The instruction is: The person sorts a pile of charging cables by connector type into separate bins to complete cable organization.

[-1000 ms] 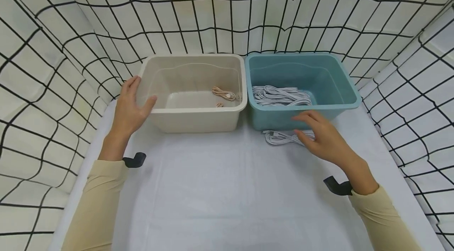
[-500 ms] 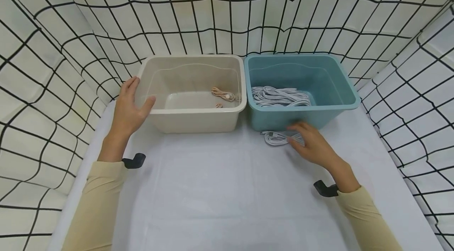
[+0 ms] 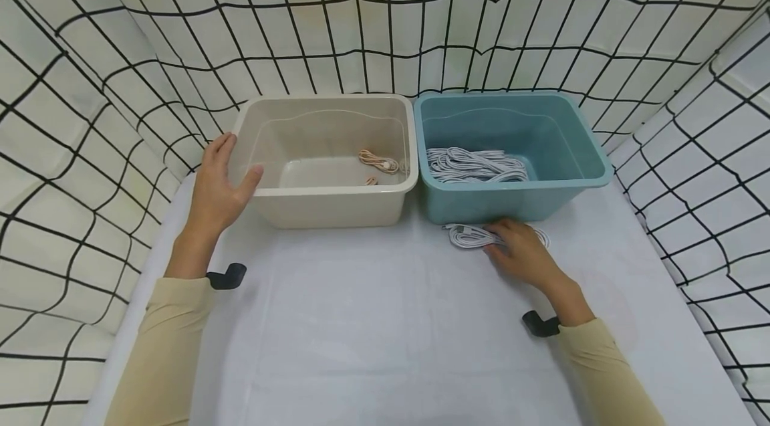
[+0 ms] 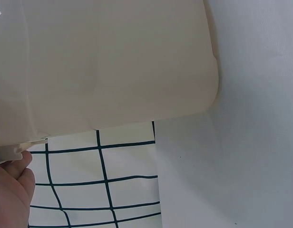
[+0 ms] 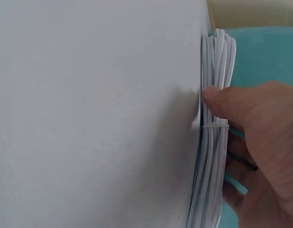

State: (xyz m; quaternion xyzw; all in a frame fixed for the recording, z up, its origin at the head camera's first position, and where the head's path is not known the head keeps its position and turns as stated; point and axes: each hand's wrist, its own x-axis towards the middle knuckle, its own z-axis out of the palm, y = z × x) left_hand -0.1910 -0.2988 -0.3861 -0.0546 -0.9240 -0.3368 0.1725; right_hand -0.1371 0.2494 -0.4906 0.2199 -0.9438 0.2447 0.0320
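Note:
My right hand (image 3: 520, 249) pinches a coiled white cable (image 3: 466, 236) lying on the cloth before the teal bin (image 3: 511, 195). In the right wrist view its thumb (image 5: 218, 95) lies across the bundle (image 5: 210, 156), close to a clear tie (image 5: 216, 125), with the fingers behind on the bin side. My left hand (image 3: 219, 195) holds the front left rim of the beige bin (image 3: 325, 208), thumb over the rim and fingers outside. The left wrist view shows its fingers (image 4: 24, 161) bent up against the lip. More white cables (image 3: 475, 165) fill the teal bin's left half.
Two small tan cable bundles (image 3: 379, 160) lie inside the beige bin's right end. Both bins stand side by side on a white cloth (image 3: 337, 319). A black wire grid (image 3: 391, 51) rises behind them and along both sides.
My right hand has come down and leftward from in front of the teal bin's rim and now pinches the white cable. The left hand has stayed on the beige bin.

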